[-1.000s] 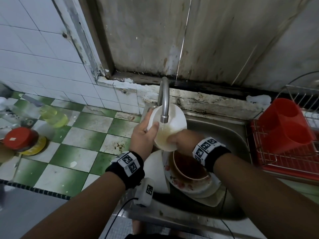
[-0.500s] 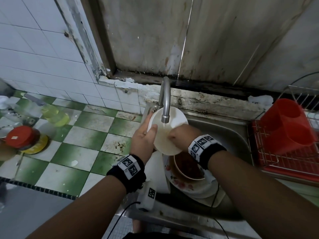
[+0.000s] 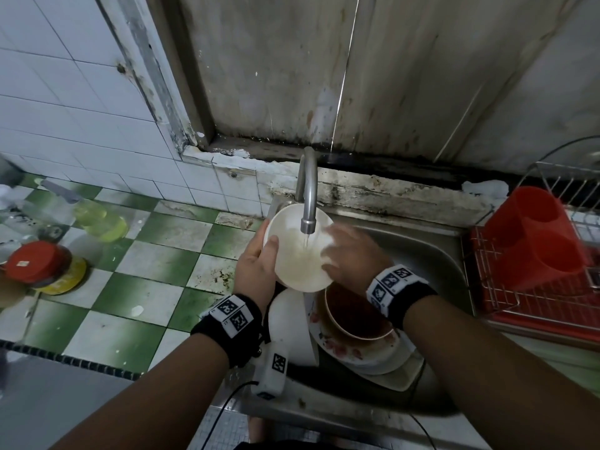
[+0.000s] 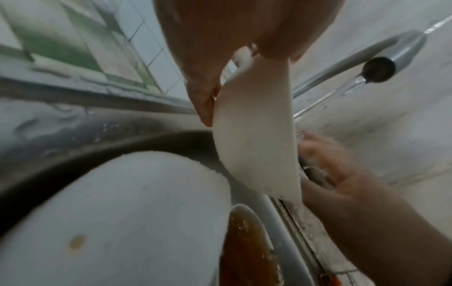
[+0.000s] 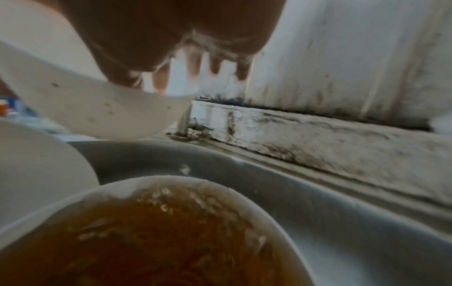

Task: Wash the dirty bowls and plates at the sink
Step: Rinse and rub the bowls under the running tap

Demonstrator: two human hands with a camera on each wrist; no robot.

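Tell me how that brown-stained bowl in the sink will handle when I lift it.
The stained bowl is probably rigid and breakable, like the white bowl. Its greasy brown film likely makes it slippery. It sits on stacked plates, so it may shift when gripped.

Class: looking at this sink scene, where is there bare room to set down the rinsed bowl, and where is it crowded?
Free: checkered counter between sink rim and red-lidded jar. Crowded: basin front, stacked with the dirty bowl and plates; red cup holder fills the rack's left.
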